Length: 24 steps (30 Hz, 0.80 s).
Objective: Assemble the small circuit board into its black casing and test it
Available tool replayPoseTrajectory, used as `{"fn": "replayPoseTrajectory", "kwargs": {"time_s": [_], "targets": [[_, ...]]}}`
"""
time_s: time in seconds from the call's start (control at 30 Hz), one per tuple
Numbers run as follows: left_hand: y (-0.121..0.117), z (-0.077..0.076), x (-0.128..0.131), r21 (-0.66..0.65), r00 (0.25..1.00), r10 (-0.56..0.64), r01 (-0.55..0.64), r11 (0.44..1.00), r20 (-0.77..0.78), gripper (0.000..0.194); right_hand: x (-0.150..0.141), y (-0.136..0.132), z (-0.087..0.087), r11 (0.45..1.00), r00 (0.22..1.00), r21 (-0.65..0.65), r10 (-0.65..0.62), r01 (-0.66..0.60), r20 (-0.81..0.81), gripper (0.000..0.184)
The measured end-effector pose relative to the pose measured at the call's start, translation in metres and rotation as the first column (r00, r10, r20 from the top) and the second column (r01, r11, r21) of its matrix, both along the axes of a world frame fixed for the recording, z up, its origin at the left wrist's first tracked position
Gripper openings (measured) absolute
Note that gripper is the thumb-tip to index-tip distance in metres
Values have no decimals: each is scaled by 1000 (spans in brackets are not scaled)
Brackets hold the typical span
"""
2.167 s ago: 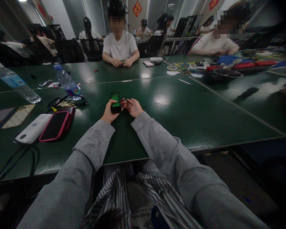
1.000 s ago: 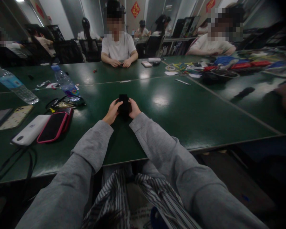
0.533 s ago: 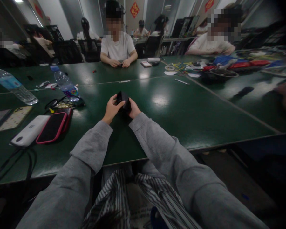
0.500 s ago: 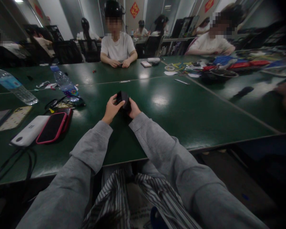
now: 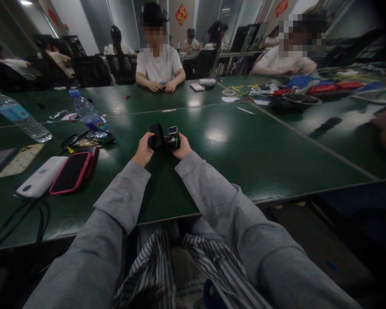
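My left hand [image 5: 144, 148] is closed on a black cover [image 5: 156, 135], which is tilted and swung out to the left. In my right hand [image 5: 182, 148] sits a small electronic device [image 5: 173, 137] with its inside exposed: a silvery block at the top and a green circuit board below. The cover and the device are side by side above the green table [image 5: 206, 171]; whether they still touch at the bottom I cannot tell. My right fingers wrap round the device's far side and are partly hidden.
To the left lie a pink-cased phone [image 5: 71, 172], a white power bank [image 5: 41, 176], a patterned phone [image 5: 22, 160], cables and two water bottles [image 5: 86, 112]. A person [image 5: 159, 64] sits opposite. Cords and coloured bags [image 5: 321, 88] pile up at the far right, near a pen [image 5: 245, 111].
The black cover has come away from the device and moved left with my left hand, exposing the circuit board. My right hand has stayed nearly in place.
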<state>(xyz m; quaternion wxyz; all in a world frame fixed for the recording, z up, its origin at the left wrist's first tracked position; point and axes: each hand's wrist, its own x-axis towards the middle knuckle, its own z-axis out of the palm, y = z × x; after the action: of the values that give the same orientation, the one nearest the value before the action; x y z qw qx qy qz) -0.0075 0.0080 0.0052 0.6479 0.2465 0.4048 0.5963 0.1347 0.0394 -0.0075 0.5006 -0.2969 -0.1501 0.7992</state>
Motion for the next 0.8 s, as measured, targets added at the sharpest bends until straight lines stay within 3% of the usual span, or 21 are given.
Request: {"fn": "replayPoseTrajectory", "kwargs": {"time_s": [0.13,0.37,0.8], "targets": [[0,-5,1,-50,996,-35,39,998,80,20,-1,1,-2,1000,1000,4,-22,22,-19,40],[1,-10,1,-53,995,3,3,999,97,32,-1,-1,0,1000,1000,0,-20,20,-9,40],[3,-12,1,-43,994,-22,27,999,104,30,0,-1,-1,1000,1000,13,-13,13,1,42]]}}
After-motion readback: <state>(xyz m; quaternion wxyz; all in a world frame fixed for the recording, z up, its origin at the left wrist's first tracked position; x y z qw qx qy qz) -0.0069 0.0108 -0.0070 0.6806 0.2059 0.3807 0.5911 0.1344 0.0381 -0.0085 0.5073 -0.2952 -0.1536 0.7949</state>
